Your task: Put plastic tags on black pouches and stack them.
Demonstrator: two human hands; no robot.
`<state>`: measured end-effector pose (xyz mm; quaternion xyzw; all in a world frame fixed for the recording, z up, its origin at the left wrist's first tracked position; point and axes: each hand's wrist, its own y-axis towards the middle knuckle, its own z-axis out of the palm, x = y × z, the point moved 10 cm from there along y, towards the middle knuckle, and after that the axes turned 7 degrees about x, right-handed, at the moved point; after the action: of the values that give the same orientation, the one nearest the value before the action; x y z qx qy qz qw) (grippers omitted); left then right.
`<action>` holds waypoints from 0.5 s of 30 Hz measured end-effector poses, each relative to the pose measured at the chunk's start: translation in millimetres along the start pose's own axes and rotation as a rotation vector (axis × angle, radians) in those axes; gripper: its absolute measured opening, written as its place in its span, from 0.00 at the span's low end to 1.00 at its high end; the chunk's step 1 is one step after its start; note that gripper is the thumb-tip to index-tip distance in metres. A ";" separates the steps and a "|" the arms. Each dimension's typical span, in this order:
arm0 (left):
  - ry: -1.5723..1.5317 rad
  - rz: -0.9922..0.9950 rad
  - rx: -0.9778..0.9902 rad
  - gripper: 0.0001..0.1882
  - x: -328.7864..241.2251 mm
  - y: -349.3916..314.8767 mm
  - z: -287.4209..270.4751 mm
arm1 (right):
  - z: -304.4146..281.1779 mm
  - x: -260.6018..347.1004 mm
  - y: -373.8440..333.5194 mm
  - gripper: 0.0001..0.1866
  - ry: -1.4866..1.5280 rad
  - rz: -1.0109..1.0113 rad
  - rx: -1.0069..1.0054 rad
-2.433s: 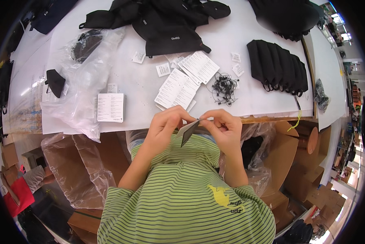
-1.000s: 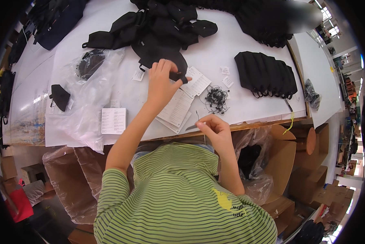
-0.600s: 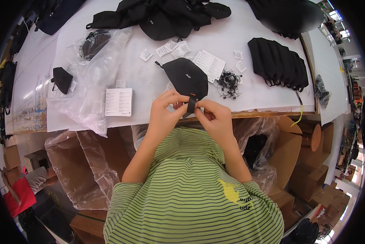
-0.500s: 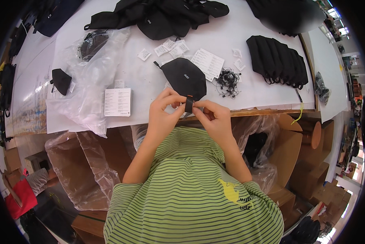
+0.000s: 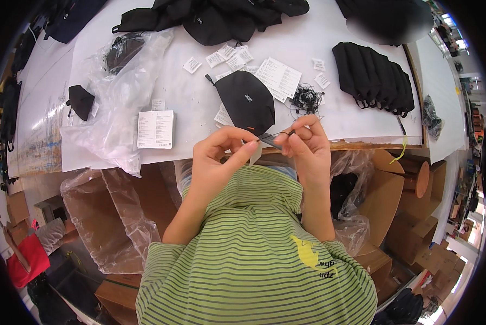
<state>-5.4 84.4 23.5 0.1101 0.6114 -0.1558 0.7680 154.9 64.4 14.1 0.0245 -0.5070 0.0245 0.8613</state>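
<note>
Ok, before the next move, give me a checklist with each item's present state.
1. Thin black cord pinched by left hand: ok.
2. Right hand gripping the cord too: ok.
3. Rounded black fabric piece near both: ok, just beyond the fingertips.
4. Cord fastened to it: cannot tell, too small.
5. Tangled black cord heap sorted: not ok.
6. Rectangular white card stack squared: ok.

Head camera: it sat on the wearer's head, left of a pair, and looked steeply down.
Bench (image 5: pixel 362 123): the lens faced out across it from the near side.
Striped shirt (image 5: pixel 253 260): it loomed close, filling the lower middle.
Left hand (image 5: pixel 218 158), right hand (image 5: pixel 311 145): both showed mid-view, just beyond the shirt.
Rim: wide fisheye glass bent straight edges there.
</note>
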 end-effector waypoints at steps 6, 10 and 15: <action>0.250 0.031 0.024 0.03 -9.5 -2.1 6.4 | 3.2 -13.2 -2.1 0.06 -0.057 0.018 0.001; 0.293 0.023 0.039 0.04 -11.1 -1.4 11.0 | 5.2 -12.1 -3.1 0.05 -0.101 0.047 -0.033; 0.339 0.026 0.044 0.04 -11.2 -1.0 10.9 | 6.6 -12.5 -2.1 0.05 -0.127 0.073 -0.021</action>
<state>1.8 80.7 36.9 0.1595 0.7272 -0.1387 0.6531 143.2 61.6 6.4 -0.0014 -0.5614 0.0492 0.8261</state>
